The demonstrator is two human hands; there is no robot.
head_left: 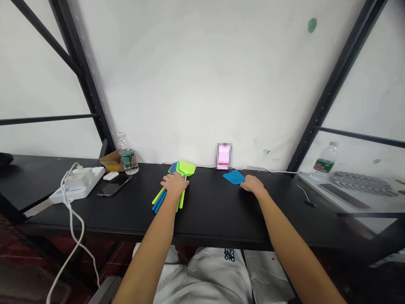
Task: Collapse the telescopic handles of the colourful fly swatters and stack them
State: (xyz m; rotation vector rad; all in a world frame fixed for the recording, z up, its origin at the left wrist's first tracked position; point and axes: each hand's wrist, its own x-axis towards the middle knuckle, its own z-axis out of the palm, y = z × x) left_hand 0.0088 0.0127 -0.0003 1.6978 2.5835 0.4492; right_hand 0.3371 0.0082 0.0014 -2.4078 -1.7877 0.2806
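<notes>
On the black table lies a fanned bunch of fly swatters (187, 168) with yellow-green, blue and red heads and yellow, blue and green handles. My left hand (174, 182) is closed over the handles just below the heads, hiding part of them. To the right, my right hand (252, 184) closes on the near right end of a blue fly swatter (234, 177). Only its flat, diamond-shaped head shows; the handle is hidden by my hand and forearm.
A pixelated phone-like screen (224, 156) stands against the wall. Leftward are a water bottle (128, 156), a cardboard box (112, 161), a dark phone (115, 185), a white case (110, 176) and a power strip (77, 185) with cables. Another bottle (325, 162) stands right, beyond the black frame (329, 84).
</notes>
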